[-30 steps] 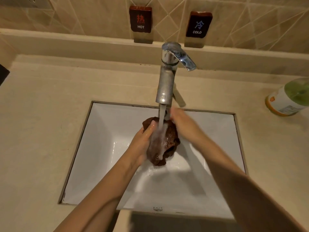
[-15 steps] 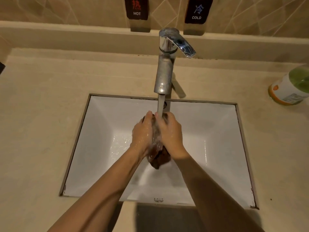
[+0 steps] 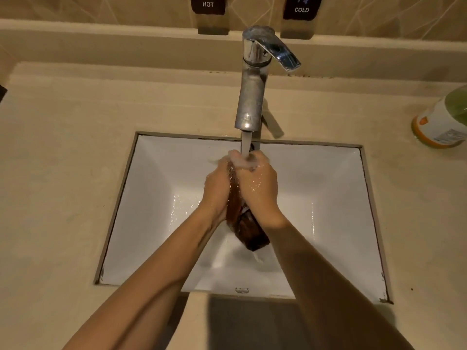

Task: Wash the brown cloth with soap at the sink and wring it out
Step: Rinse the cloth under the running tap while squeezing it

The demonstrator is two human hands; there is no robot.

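Here both hands (image 3: 242,188) clasp the brown cloth (image 3: 249,231) under running water

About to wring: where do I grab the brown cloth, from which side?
Likely the brown cloth by its free lower end, right hand from underneath, left hand gripping the top. It's bunched into an upright roll, so opposite ends twist best.

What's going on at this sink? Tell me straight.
A person grips the wet brown cloth between the left hand and right hand, under water running from the faucet into the white sink. The cloth's lower end hangs below the hands. A bottle sits on the counter at right.
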